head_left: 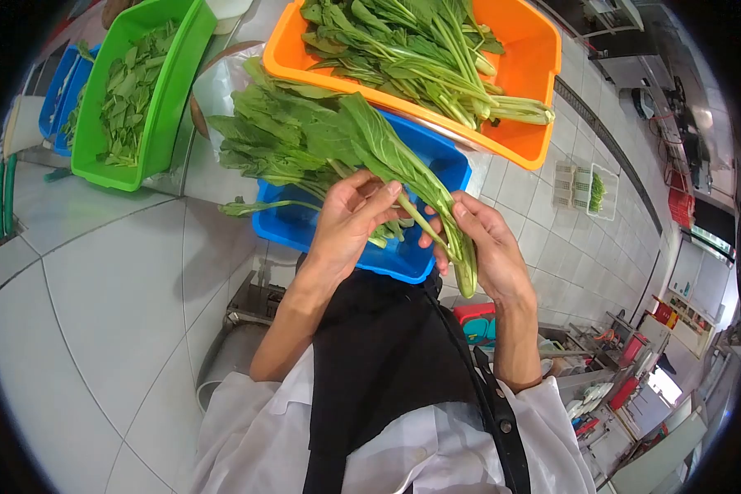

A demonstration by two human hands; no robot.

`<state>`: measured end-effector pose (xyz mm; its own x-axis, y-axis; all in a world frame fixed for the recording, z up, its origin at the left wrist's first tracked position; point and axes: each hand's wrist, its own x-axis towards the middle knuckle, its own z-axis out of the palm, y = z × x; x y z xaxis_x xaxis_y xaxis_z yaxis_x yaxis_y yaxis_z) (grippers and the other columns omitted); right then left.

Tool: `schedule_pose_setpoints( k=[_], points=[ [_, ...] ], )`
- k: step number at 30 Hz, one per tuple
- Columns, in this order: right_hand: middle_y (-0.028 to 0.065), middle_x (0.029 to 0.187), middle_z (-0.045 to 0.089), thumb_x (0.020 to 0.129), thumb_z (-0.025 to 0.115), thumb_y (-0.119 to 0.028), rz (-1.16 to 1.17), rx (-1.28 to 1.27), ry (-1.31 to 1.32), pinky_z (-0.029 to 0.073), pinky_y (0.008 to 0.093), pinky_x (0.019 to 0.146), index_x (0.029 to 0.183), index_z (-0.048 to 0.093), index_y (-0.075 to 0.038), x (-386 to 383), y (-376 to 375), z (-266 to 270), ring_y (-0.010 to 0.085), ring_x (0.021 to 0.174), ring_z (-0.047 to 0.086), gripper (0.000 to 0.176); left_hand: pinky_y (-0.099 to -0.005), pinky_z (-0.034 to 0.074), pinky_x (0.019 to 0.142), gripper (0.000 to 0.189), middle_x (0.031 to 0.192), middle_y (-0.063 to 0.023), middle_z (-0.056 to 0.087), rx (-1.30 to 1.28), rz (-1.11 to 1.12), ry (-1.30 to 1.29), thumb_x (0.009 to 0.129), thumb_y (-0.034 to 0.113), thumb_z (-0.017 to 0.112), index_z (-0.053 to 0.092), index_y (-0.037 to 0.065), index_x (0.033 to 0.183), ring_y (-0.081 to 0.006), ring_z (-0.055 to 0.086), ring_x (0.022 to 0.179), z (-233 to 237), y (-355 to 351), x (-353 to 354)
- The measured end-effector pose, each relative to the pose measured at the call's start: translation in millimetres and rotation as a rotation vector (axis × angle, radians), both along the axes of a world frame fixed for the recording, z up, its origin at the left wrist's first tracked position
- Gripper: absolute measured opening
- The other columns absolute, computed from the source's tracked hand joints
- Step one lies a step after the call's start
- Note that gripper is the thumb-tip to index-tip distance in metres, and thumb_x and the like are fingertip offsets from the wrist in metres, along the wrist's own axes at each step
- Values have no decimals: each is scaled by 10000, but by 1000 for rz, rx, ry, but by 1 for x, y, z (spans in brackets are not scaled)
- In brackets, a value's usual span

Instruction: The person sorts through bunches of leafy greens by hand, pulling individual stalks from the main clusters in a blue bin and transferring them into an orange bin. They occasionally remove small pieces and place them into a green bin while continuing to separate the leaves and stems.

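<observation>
White floor tiles lie under a blue tub [292, 226] piled with leafy greens, just below an orange tub [523, 70] of the same greens; a green tub [173, 90] with loose leaves stands well apart at the left. Both hands hold one choy sum stalk [391, 152] over the blue tub. The left hand [350, 222] pinches its stem, and the right hand [486, 247] is closed around the lower stem end.

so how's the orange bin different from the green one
The orange bin holds whole stalks with long pale stems; the green bin holds loose leaves. The orange bin rests against a blue bin just beyond the left hand and right hand, which grip a leafy stalk; the green bin stands farther left. Both are plastic tubs of greens.
</observation>
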<state>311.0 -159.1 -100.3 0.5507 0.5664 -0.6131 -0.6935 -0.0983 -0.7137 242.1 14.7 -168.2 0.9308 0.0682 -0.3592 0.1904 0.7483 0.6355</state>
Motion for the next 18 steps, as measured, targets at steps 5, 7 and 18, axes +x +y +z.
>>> schedule_pose_setpoints(
  k=[5, 7, 18],
  points=[
    [61, 834, 616, 1010, 472, -208, 73, -80, -116, 507, 241, 604, 1059, 562, -3, 1, -1, -6, 118, 661, 588, 230, -359, 560, 787, 213, 1017, -83, 639, 12, 33, 19, 947, 151, 595, 585, -6, 1090, -168, 649, 903, 13, -2, 4],
    [35, 840, 606, 1002, 497, -188, 133, -129, -147, 503, 231, 622, 1026, 568, -13, 2, -3, -8, 96, 686, 581, 191, -339, 587, 694, 208, 946, -90, 646, 164, -4, 86, 916, 137, 639, 594, -18, 1047, -170, 662, 827, 13, -2, 12],
    [7, 853, 589, 983, 539, -209, 60, -225, -314, 457, 248, 742, 992, 578, -27, 19, -3, -50, 92, 788, 552, 187, -356, 627, 688, 107, 907, -120, 632, 335, 135, 37, 898, 24, 621, 584, -40, 975, -199, 671, 827, 18, 6, -6]
  ],
)
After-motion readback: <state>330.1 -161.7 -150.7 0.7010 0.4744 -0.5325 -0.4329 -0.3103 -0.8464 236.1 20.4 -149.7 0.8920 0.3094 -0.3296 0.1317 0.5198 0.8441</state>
